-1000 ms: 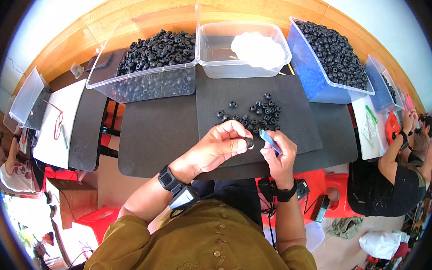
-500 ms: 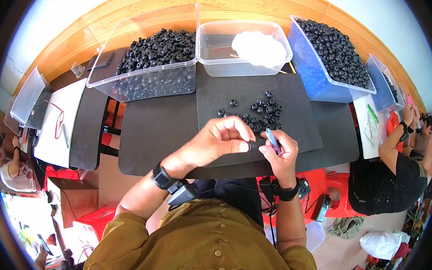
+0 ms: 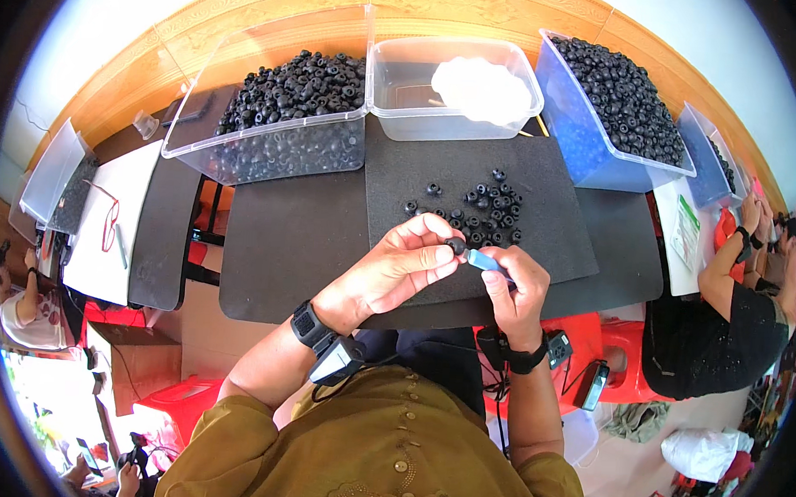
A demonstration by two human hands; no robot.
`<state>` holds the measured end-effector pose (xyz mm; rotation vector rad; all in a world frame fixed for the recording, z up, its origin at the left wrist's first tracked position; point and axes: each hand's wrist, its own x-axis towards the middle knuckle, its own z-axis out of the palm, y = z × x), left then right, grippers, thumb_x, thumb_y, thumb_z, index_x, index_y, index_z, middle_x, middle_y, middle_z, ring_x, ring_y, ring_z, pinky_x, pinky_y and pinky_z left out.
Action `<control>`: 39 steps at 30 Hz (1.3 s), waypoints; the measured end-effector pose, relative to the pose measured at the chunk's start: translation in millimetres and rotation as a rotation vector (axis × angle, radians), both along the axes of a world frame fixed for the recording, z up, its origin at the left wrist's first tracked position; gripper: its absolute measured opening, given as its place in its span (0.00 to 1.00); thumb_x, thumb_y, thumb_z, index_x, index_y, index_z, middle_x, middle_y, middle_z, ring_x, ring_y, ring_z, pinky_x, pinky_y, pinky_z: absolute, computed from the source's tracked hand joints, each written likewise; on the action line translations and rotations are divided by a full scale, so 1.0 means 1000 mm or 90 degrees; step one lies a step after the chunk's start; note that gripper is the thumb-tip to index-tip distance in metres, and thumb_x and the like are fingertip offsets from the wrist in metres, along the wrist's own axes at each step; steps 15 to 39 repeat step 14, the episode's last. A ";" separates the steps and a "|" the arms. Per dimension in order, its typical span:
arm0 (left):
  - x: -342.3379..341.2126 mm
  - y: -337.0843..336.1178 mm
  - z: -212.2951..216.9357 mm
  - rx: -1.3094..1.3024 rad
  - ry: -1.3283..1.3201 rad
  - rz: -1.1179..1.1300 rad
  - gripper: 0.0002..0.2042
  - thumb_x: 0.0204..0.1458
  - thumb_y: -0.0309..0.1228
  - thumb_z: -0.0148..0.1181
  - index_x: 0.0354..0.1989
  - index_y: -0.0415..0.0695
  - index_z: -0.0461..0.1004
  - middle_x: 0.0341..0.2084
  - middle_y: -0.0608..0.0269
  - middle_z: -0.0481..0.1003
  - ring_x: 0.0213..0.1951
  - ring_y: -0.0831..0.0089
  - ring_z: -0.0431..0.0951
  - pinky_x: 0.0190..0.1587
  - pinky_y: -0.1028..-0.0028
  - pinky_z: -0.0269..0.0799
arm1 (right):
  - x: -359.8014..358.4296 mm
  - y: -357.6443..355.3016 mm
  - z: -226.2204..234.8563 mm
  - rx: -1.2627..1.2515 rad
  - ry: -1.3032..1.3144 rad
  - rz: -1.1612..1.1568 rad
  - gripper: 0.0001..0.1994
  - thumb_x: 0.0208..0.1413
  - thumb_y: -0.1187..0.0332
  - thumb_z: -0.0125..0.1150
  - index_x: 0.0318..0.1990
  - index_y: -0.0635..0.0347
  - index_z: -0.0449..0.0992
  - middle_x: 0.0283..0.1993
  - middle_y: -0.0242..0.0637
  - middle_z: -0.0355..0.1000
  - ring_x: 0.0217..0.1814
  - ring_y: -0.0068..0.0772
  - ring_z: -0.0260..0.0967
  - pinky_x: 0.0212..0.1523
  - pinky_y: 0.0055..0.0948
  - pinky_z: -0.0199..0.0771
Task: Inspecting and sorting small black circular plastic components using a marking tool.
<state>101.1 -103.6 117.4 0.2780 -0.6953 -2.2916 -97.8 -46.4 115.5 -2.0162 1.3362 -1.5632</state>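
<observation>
My left hand (image 3: pixel 402 265) pinches one round black hollow piece (image 3: pixel 456 245) between thumb and fingers, above the near part of a dark mat (image 3: pixel 554 238). In my right hand (image 3: pixel 524 285) is a small blue-handled tool (image 3: pixel 483 260). Its tip points left and meets the black piece or lies very close to it; what kind of tip it has is too small to make out. Just beyond both hands, a loose group of similar black pieces (image 3: pixel 496 202) with holes lies on the mat.
Along the back stand a clear bin (image 3: pixel 286 159) heaped with black pieces, a clear tub (image 3: pixel 403 124) with a white bundle, and a full bluish bin (image 3: pixel 588 163). A co-worker (image 3: pixel 714 324) sits at the right, another (image 3: pixel 24 308) at far left. Glasses (image 3: pixel 110 227) rest on a white surface.
My left hand has turned and lifted the black piece into clearer view. The blue tool has swung from upright to nearly level, pointing at the piece.
</observation>
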 end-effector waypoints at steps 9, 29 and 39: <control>0.000 0.000 -0.004 0.001 0.017 0.023 0.08 0.55 0.22 0.60 0.42 0.46 0.71 0.44 0.65 0.73 0.41 0.77 0.75 0.46 0.77 0.75 | 0.002 0.000 -0.001 0.002 0.047 -0.003 0.10 0.55 0.64 0.64 0.36 0.62 0.78 0.19 0.33 0.62 0.17 0.27 0.57 0.19 0.28 0.54; -0.001 0.002 -0.005 -0.005 0.016 0.027 0.08 0.55 0.22 0.60 0.42 0.46 0.71 0.43 0.65 0.73 0.42 0.77 0.75 0.47 0.77 0.74 | 0.002 0.001 0.001 0.014 0.057 -0.006 0.10 0.54 0.64 0.64 0.36 0.61 0.78 0.19 0.33 0.63 0.16 0.28 0.58 0.19 0.29 0.55; -0.001 0.002 -0.005 -0.005 0.016 0.027 0.08 0.55 0.22 0.60 0.42 0.46 0.71 0.43 0.65 0.73 0.42 0.77 0.75 0.47 0.77 0.74 | 0.002 0.001 0.001 0.014 0.057 -0.006 0.10 0.54 0.64 0.64 0.36 0.61 0.78 0.19 0.33 0.63 0.16 0.28 0.58 0.19 0.29 0.55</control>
